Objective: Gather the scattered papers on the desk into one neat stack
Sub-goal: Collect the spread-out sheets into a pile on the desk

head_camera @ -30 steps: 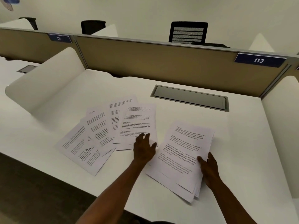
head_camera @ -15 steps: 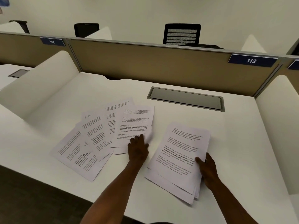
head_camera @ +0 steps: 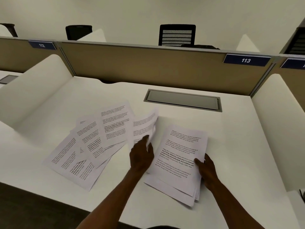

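Printed white sheets lie on the white desk. A loose stack sits right of centre, its edges uneven. My right hand grips the stack's right edge, thumb on top. My left hand pinches the near edge of one sheet, which curls up off the desk between the stack and the fan. To the left, several overlapping sheets are fanned out flat.
A grey cable hatch is set into the desk behind the papers. White curved side dividers and a tan back partition with the label 113 enclose the desk. Black chairs stand beyond it.
My left hand has gone from resting on the rightmost fanned sheet to pinching it; the sheet now lifts and curls towards the stack. My right hand stays on the stack.
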